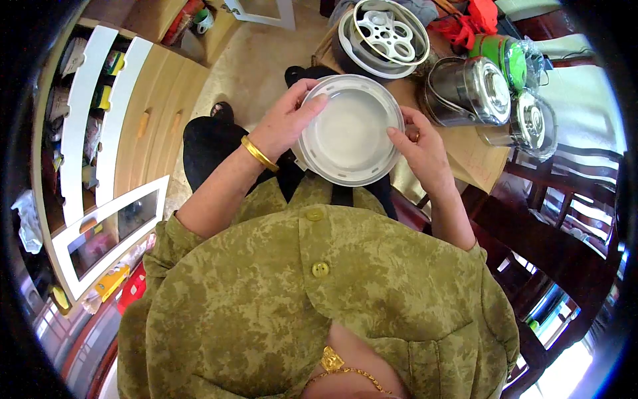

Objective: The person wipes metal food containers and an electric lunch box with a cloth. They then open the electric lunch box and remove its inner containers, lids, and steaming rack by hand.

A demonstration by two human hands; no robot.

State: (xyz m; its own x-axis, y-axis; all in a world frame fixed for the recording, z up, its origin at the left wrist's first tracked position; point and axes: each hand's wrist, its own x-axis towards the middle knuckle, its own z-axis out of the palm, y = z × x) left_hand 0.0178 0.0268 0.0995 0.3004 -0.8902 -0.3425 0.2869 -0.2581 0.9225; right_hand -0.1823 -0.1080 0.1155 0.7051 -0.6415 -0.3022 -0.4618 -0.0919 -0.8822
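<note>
Between my hands, in front of my lap, is a round white plastic container (350, 130) with a pale, translucent top. My left hand (286, 120) grips its left rim, thumb on top and fingers going underneath. On the opposite side my right hand (423, 147) holds the right rim, its thumb lying over the edge. The container faces up toward me. Its underside and the fingertips below it are hidden.
To the right, a cardboard box (475, 156) bears metal pots (465, 90), a green container (508, 60) and a stack of round bowls (385, 40). On the left stands a cabinet (149, 113) with open drawers and a glass-paned door (109, 233). Dark wooden furniture (531, 233) is at right.
</note>
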